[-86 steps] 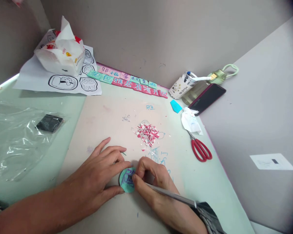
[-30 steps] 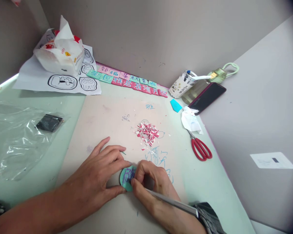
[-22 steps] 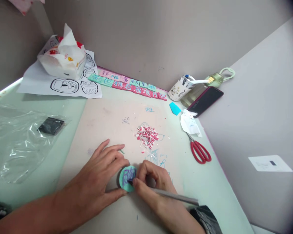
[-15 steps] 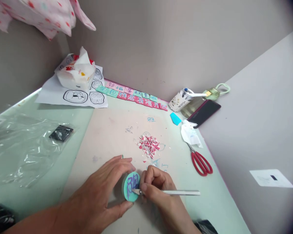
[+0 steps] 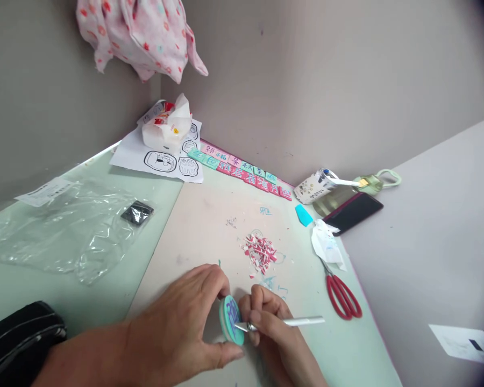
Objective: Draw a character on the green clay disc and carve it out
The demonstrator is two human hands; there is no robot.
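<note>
Between the thumb and fingers of my left hand [image 5: 189,317] a round turquoise rubber stamp block [image 5: 230,321] is held by its edge, tilted toward the right. A purple character is drawn on its face, and its side shows a pale layer. My right hand [image 5: 268,317] grips a silver craft knife [image 5: 302,321] like a pen, its blade tip touching the block's face near the purple lines. Beyond my hands lies a heap of red and white rubber shavings [image 5: 261,252] on the beige board [image 5: 197,226].
Carved pink and green tiles [image 5: 242,171] line the back edge. Red-handled scissors [image 5: 344,296], crumpled tissue [image 5: 326,244], a phone [image 5: 355,212] and a patterned cup [image 5: 314,185] are on the right. A clear plastic bag [image 5: 64,231] and a tissue pack [image 5: 167,129] on printed sheets [image 5: 131,161] are left.
The view has shifted, so the scene sits farther right and mostly lower. The block has turned to a steeper tilt, showing more of its side, while both hands keep their holds.
</note>
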